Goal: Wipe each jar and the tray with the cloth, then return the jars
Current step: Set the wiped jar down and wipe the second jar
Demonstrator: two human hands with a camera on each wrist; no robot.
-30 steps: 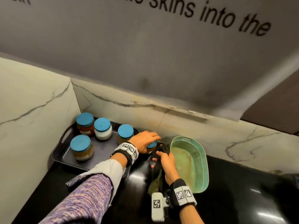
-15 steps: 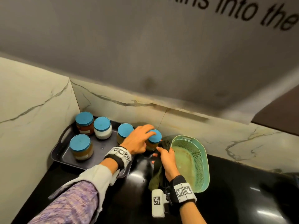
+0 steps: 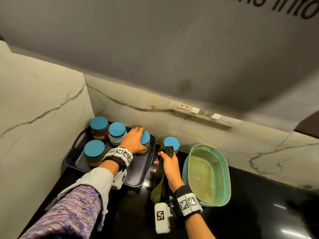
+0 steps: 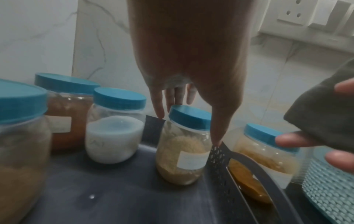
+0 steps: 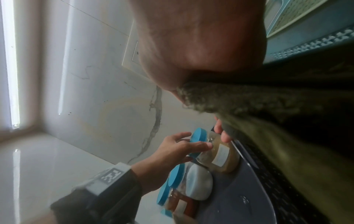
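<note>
Two grips are at work. My left hand (image 3: 133,141) has its grip spread over the blue lid of a tan-filled jar (image 4: 184,145), fingers straight on either side of the lid, thumb down its right flank; I cannot tell whether the palm presses the lid. That jar stands upright at the right end of the dark tray (image 3: 138,175), just inside its perforated wall. My right hand (image 3: 170,167) keeps a clenched grip round the dark green cloth (image 3: 159,188), which hangs down from my fist toward the black desk (image 3: 259,213). A fifth jar (image 3: 171,143) stands off the tray on the desk, just beyond my right knuckles. Three more jars (image 3: 116,133) stand upright on the tray to the left. A green mesh basket (image 3: 222,171) sits beside my right hand.
</note>
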